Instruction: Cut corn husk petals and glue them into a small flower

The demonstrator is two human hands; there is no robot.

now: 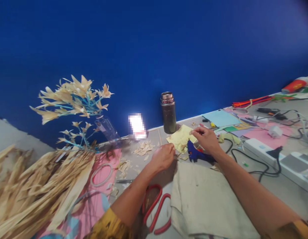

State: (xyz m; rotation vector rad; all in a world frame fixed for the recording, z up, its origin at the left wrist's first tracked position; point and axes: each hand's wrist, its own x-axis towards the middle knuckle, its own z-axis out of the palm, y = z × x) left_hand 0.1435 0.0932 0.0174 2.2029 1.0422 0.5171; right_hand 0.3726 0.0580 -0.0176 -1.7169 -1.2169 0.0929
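My left hand (163, 157) is curled closed, pinching something small and pale I cannot make out, just left of a blue glue gun (196, 153). My right hand (206, 137) hovers above the glue gun with thumb and fingers pinched on a small pale scrap. A yellow paper sheet (181, 137) lies just behind both hands. Small cut husk petals (144, 148) are scattered to the left of my left hand.
A dark glitter jar (168, 113) stands by the blue wall. Red-handled scissors (156, 209) and a grey cloth (206, 202) lie near me. Dried husk strips (32, 189), a husk-flower branch (74, 99), a tape ring (102, 174), coloured papers (221, 118), a power strip (278, 159) and cables surround them.
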